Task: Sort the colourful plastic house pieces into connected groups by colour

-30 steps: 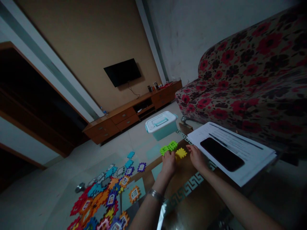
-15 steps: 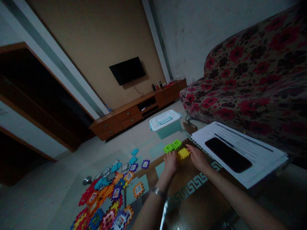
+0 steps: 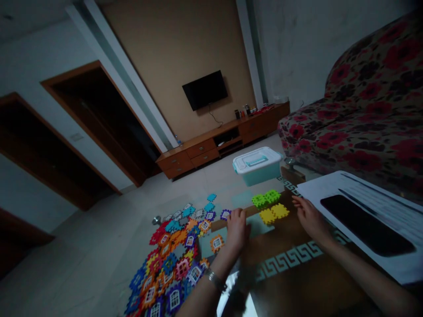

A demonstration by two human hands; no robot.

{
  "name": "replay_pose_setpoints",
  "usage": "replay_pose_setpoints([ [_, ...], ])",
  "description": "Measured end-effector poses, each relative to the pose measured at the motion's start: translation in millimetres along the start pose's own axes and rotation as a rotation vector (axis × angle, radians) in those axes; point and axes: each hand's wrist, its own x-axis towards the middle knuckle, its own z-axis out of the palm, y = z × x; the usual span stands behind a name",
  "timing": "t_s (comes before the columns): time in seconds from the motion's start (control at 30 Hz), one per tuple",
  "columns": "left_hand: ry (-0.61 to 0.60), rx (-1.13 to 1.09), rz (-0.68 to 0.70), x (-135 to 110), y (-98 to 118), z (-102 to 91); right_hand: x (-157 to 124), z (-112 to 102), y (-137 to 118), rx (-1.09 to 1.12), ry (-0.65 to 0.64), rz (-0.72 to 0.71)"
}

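A green tile pair (image 3: 265, 198) and a yellow tile pair (image 3: 274, 213) sit near the coffee table's (image 3: 289, 259) far edge. The left hand (image 3: 236, 231) curls, its grip hidden; the right hand (image 3: 309, 218) spreads, empty. Many more multicoloured foam tiles (image 3: 175, 264) lie leftward.

You're in a home living room: a red-flowered sofa (image 3: 360, 119) on the right, a wall-mounted TV (image 3: 205, 90) above a low wooden cabinet (image 3: 221, 147) at the far wall.

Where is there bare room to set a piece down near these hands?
Free: the brown tabletop between the right hand, the yellow foam puzzle tiles and the teal Greek-key border. Also the pale tile floor beyond the multicoloured foam tiles. Crowded: that multicoloured pile, beside the left hand.
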Motion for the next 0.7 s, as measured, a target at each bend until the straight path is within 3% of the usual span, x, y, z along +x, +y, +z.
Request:
replay_pose_setpoints([
  [0.13, -0.028, 0.130, -0.298, -36.6, -83.2, -17.5, 5.8, 8.2, -30.8, -0.026, -0.030, -0.098],
  [0.27, -0.060, 0.127, -0.418, -74.5, -150.6, -28.9, 8.1, 53.0, -106.0, 0.037, -0.269, -0.254],
  [0.4, -0.067, 0.105, -0.399, -108.6, -185.3, -37.1, -3.5, 117.6, -194.6, 0.086, -0.597, -0.448],
  [0.5, -0.061, 0.094, -0.351, -127.0, -202.2, -44.3, -16.8, 163.2, -247.8, 0.082, -0.768, -0.510],
  [0.6, -0.073, 0.062, -0.311, -142.5, -218.8, -52.3, -27.8, 199.4, -281.4, 0.076, -0.843, -0.550],
  [0.7, -0.030, 0.038, -0.296, -160.7, -238.2, -59.8, -33.8, 222.2, -295.6, 0.117, -0.830, -0.531],
])
